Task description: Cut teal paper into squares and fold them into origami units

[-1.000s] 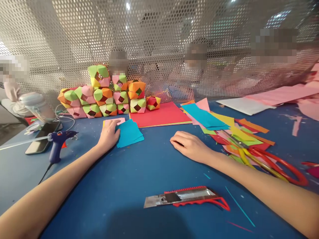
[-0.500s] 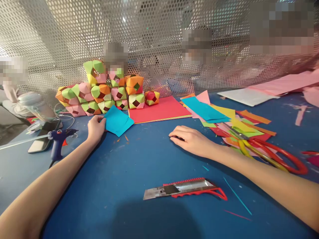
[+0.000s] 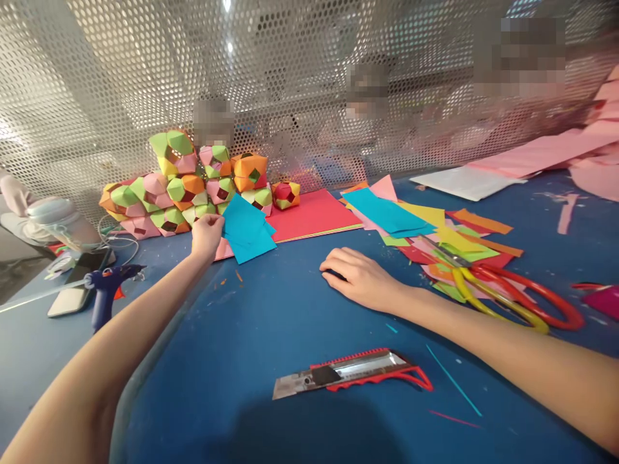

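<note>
My left hand [image 3: 207, 235] is closed in a pinch at the left edge of a blue square paper sheet [image 3: 244, 219], which is tilted up. More blue paper [image 3: 258, 248] shows beneath it, and a bit of pink paper [image 3: 224, 249] lies under the wrist side. My right hand [image 3: 355, 277] rests on the blue table, loosely curled, with a gap between thumb and fingers and nothing in it. Nearer to me lies a red utility knife [image 3: 351, 372], its blade pointing left.
Folded paper balls [image 3: 186, 190] are stacked by the perforated metal screen [image 3: 300, 77]. Red sheets [image 3: 314, 216] lie beside them. On the right are paper offcuts [image 3: 420, 219] and scissors [image 3: 512, 290]. A glue gun [image 3: 105, 290], phone [image 3: 72, 299] and lidded cup [image 3: 62, 219] stand left.
My left hand has moved right and slightly up with the blue paper, which now tilts over the red sheets' edge and uncovers pink paper. My right hand stays resting. The view has shifted a little.
</note>
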`<state>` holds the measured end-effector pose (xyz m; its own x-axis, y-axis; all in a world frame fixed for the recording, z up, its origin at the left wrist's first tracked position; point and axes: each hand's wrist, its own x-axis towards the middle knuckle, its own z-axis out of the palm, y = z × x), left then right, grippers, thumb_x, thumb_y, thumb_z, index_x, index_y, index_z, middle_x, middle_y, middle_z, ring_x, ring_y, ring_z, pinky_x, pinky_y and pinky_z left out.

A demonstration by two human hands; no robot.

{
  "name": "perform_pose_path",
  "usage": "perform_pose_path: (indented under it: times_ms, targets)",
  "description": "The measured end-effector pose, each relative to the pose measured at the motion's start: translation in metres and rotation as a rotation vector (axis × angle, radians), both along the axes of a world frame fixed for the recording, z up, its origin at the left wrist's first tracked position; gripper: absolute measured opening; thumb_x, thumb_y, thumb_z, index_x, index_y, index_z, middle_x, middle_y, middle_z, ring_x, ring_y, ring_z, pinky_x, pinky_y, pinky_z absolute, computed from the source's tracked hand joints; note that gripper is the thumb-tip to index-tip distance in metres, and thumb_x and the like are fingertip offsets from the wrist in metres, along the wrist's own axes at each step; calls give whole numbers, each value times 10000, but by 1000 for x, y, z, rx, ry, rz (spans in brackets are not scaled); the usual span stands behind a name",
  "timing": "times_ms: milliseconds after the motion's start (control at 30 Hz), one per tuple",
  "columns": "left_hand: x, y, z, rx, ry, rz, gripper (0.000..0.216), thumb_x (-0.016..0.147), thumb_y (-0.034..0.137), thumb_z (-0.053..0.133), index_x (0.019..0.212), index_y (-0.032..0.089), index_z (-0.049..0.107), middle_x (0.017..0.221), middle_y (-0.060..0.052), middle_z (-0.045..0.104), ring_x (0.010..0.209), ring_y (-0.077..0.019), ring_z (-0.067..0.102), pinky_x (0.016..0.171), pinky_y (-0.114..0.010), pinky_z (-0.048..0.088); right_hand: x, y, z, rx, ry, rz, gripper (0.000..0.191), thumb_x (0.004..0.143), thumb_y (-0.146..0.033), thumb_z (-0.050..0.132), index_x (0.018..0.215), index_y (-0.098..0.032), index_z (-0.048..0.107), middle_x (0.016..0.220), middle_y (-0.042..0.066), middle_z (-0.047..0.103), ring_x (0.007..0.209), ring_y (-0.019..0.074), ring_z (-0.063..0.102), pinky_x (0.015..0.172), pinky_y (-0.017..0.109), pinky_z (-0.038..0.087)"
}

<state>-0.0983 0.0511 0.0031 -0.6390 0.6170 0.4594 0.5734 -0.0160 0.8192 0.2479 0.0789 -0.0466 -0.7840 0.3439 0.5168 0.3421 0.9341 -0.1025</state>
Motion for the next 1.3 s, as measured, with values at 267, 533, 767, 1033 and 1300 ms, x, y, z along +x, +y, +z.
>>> perform_pose_path:
  times_ms: [267,533,767,1033,1300]
  targets:
    - [-4,-9,14,169,58,19,117,707,246,655,779,158,682,923,-51,678,967,-198,628,927,-347,506,-1,2,1,-21,7,3,170,927,-192,468,902,-159,632,884,81,610,833,212,549,785,361,455]
    - [67,-55,22,107,-489,-364,216,692,291,701,788,165,554,649,58,522,513,-91,588,558,-259,583,-2,9,9,-569,228,-48,231,906,-351,482,964,-181,627,958,78,658,801,183,595,763,347,470]
    - [121,-75,-9,-245,-461,-589,281,720,368,721,834,157,574,618,67,483,574,-80,542,608,-262,596,-18,16,18,-1045,495,-21,406,902,-519,438,1002,-175,629,1022,90,679,875,185,618,783,342,475]
    - [121,-72,-11,-341,-122,-601,192,799,379,624,873,203,602,711,19,601,624,-133,606,585,-263,537,-38,15,17,-814,426,12,219,752,-360,653,690,-176,551,661,-29,520,646,119,473,638,283,416]
    - [103,-61,-14,-361,275,-608,129,824,262,576,941,230,619,830,-7,664,732,-155,615,680,-287,509,-31,7,16,-646,461,87,80,819,-238,604,763,-183,589,752,-3,606,699,122,529,668,264,448]
